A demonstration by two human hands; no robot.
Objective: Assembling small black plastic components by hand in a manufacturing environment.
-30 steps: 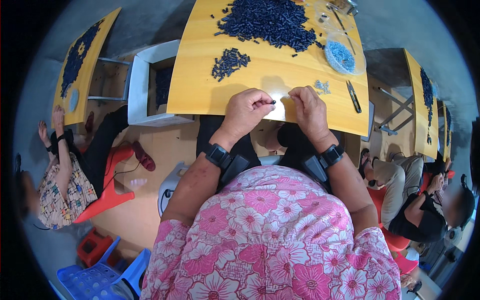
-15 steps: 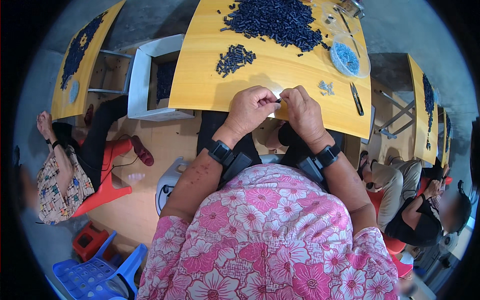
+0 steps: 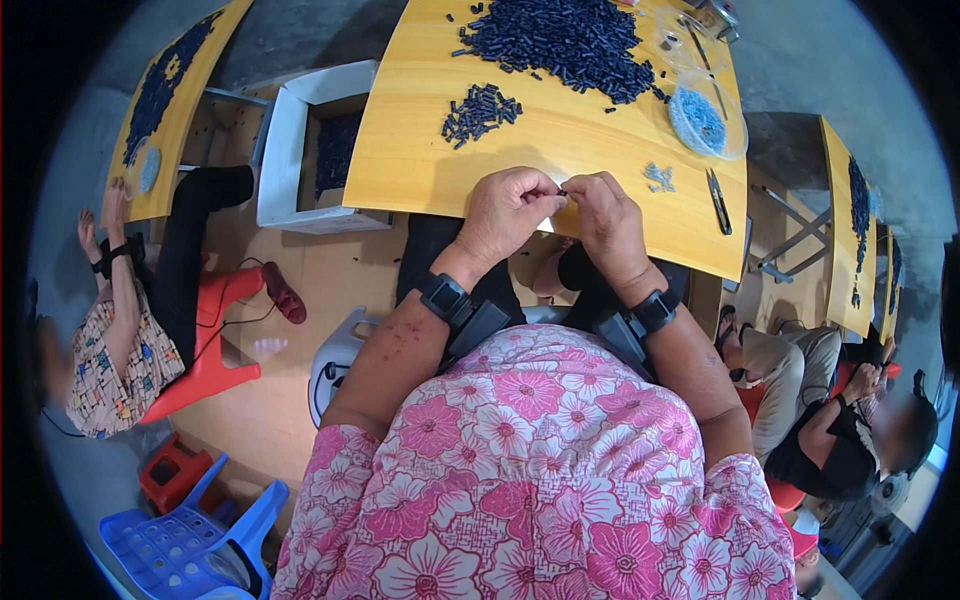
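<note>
My left hand (image 3: 508, 215) pinches a small black cylindrical piece (image 3: 562, 192) between thumb and fingertips, above the near edge of the yellow table (image 3: 400, 160). Up against it, my right hand (image 3: 608, 228) is closed too, its fingertips meeting the other end of the piece; anything else small in them is hidden. Beyond my hands lies a small heap of black cylindrical pieces (image 3: 481, 114), with a far larger pile (image 3: 560, 45) behind it. Several small pale translucent pieces (image 3: 659, 177) are scattered to the right of my right hand.
Thread snips (image 3: 719, 202) lie near the table's right edge. Behind them stands a clear bowl (image 3: 735, 135) of light blue pieces. A white box (image 3: 285, 150) is left of the table. Co-workers sit on both sides; a blue plastic chair (image 3: 170, 540) stands lower left.
My hands stay together at the black piece, with the fingertips slightly shifted. The view has moved a little. The co-worker on the left has reached a hand toward their table.
</note>
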